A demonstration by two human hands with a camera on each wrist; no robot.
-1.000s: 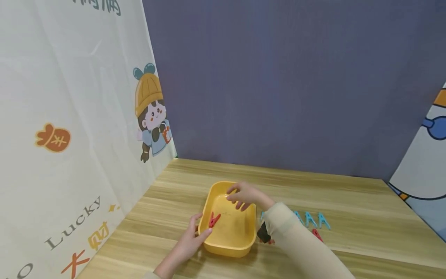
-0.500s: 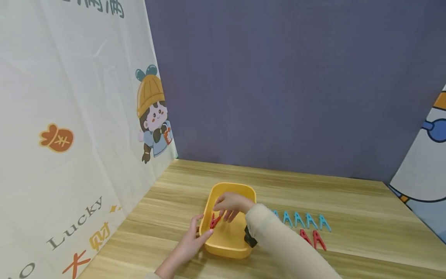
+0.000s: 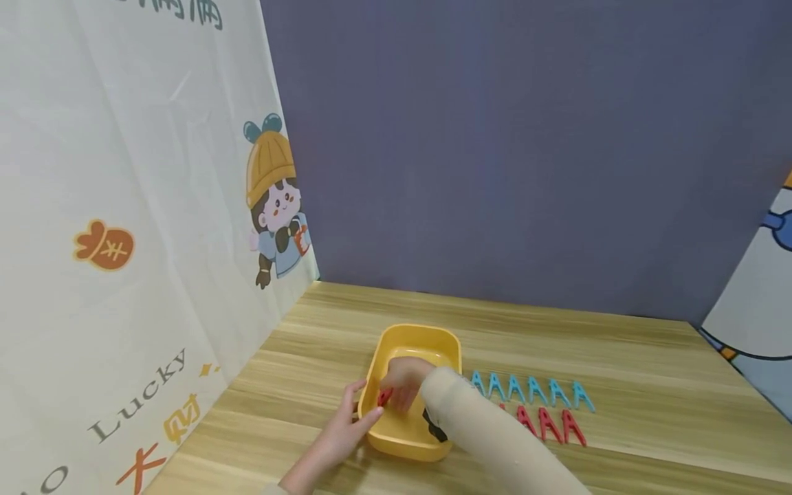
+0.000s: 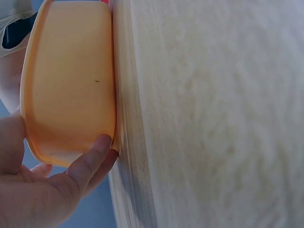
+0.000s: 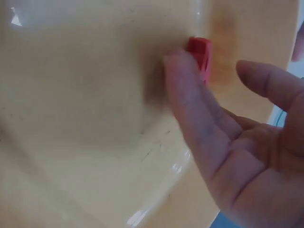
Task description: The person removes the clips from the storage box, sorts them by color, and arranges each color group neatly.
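A yellow plastic basin (image 3: pixel 410 450) sits on the wooden table. My left hand (image 3: pixel 339 432) grips its near-left side, thumb over the rim and fingers against the outer wall (image 4: pixel 71 80). Inside the basin, by the left wall, lies a red clothespin (image 3: pixel 384 397). My right hand (image 3: pixel 410 378) reaches down into the basin over it. In the right wrist view, the extended fingers (image 5: pixel 194 104) overlap the clothespin (image 5: pixel 203 54), while the thumb (image 5: pixel 266 83) stays apart on its other side. Part of the clothespin is hidden behind the fingers.
Right of the basin, a row of several blue clothespins (image 3: pixel 516 389) lies on the table (image 3: pixel 650 412). A row of red clothespins (image 3: pixel 549 425) lies nearer, partly covered by the right sleeve (image 3: pixel 495 440). A printed white sheet (image 3: pixel 155 172) hangs at left, a dark panel (image 3: pixel 495 158) behind.
My right hand has moved from the basin's far right side down and left to the red clothespin. The left hand keeps its hold on the basin.
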